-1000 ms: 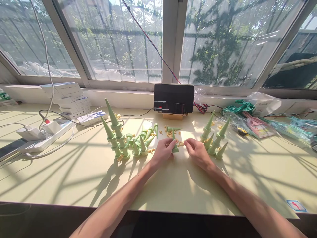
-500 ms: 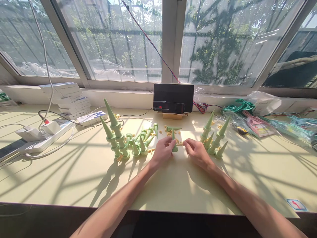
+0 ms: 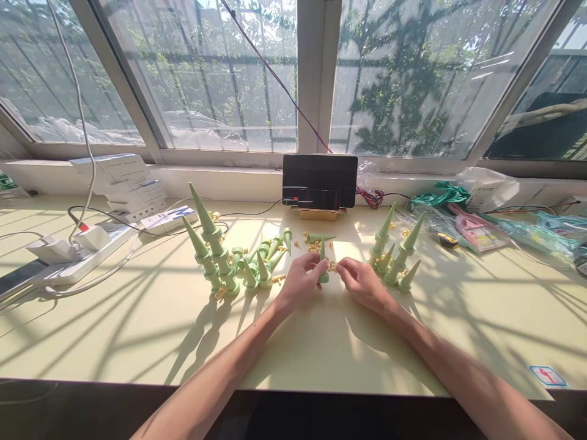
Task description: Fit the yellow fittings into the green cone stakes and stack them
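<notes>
My left hand grips a small green cone spike, held upright on the pale table. My right hand pinches a small tan piece right against the cone's side. To the left of my hands stands a cluster of green cones, two of them stacked tall. To the right is a smaller group of green cones. Several loose tan pieces and one lying cone are scattered just behind my hands.
A black device on a stand sits at the back centre under the window. A white power strip with cables and paper boxes lie at the left. Plastic bags and packets fill the back right.
Both hands stay in the same place with the cone and tan piece; the view has tilted slightly, and the fingers have shifted a little around the cone.
</notes>
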Demonstrator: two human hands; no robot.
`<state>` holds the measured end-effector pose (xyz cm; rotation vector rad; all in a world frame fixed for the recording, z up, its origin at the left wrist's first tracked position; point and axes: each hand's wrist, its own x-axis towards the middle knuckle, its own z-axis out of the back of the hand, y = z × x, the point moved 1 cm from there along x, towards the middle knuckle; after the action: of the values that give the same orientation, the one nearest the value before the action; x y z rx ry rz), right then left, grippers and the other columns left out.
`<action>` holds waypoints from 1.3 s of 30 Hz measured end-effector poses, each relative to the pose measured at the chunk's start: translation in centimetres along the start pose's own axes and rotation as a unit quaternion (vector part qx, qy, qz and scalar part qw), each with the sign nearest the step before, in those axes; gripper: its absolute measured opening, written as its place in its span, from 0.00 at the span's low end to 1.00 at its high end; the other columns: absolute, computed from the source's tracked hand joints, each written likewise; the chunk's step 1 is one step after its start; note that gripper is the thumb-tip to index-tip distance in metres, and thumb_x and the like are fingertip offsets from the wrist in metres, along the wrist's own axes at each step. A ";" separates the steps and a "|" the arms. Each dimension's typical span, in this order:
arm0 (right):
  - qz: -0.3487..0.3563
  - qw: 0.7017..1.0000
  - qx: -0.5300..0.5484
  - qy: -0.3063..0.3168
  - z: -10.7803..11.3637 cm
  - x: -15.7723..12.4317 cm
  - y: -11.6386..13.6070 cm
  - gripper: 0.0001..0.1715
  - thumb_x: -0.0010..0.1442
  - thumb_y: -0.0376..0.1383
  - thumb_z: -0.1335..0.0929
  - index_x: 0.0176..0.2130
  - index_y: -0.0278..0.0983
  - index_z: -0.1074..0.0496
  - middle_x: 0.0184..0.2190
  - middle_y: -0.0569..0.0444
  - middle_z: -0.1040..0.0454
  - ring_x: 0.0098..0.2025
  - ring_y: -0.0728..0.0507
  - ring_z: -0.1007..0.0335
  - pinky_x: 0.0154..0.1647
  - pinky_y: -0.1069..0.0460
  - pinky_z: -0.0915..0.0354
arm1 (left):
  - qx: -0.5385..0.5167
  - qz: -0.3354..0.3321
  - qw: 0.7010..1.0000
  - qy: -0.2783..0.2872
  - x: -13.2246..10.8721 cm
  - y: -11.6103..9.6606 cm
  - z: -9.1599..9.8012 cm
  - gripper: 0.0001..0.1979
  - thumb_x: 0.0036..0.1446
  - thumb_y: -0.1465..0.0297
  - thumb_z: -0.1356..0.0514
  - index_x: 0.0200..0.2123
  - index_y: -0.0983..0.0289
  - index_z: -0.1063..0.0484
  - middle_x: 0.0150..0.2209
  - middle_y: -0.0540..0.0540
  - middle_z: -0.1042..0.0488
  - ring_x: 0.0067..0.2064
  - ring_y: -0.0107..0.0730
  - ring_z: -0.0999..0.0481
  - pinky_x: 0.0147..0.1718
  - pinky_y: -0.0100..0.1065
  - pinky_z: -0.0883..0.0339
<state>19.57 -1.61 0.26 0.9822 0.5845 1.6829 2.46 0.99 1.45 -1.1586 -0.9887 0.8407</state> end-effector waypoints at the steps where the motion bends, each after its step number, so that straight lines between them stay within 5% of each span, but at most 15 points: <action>1: -0.003 1.000 0.010 0.002 0.0 0.0 0.0 0.16 0.65 0.43 0.39 0.29 0.38 0.34 0.20 0.59 0.38 0.23 0.48 0.45 0.27 0.52 0.46 | -0.014 0.004 1.000 0.006 0.0 0.0 0.0 0.18 0.56 0.55 0.38 0.37 0.66 0.26 0.36 0.58 0.26 0.33 0.32 0.26 0.21 0.27 0.30; 31: -0.046 0.994 0.101 0.020 -0.3 0.0 -0.4 0.17 0.64 0.46 0.37 0.30 0.38 0.33 0.17 0.61 0.44 0.20 0.49 0.50 0.21 0.53 0.48 | -0.022 -0.005 1.000 0.013 0.0 0.1 0.1 0.20 0.56 0.55 0.37 0.44 0.64 0.22 0.39 0.59 0.23 0.38 0.36 0.24 0.22 0.27 0.33; 39: -0.057 0.995 0.075 -0.030 -0.4 0.2 -0.6 0.19 0.65 0.49 0.38 0.33 0.38 0.31 0.20 0.59 0.40 0.22 0.47 0.44 0.24 0.53 0.44 | 0.161 -0.121 0.979 -0.019 -0.6 0.6 -0.4 0.11 0.61 0.63 0.41 0.40 0.61 0.22 0.37 0.57 0.26 0.39 0.34 0.25 0.24 0.25 0.33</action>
<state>19.49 -1.24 -0.37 1.0828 0.7210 1.5213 2.62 0.42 0.74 -0.7320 -0.9621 0.7938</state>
